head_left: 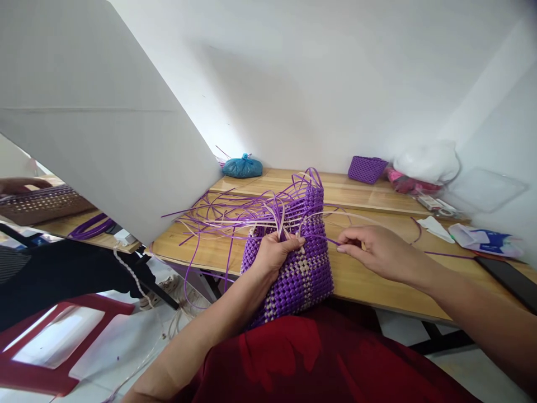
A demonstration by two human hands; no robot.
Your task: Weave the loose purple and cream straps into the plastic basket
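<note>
A purple and cream woven basket (310,274) rests on my lap against the table's front edge. Loose purple and cream strips (235,215) fan out from its upper rim toward the left. My left hand (277,252) is closed on the basket's rim, thumb on top, with several strips bunched beside it. To the right of the basket, my right hand (367,246) pinches a purple strip (321,237) that runs from the weave near my left fingers.
On the wooden table (356,274) lie a blue bag (242,167), a small purple woven piece (367,169), plastic bags (425,162) and a dark phone (507,280). Left of a white partition (104,112), another person's hand touches a brown basket (46,206). A red stool (62,341) stands lower left.
</note>
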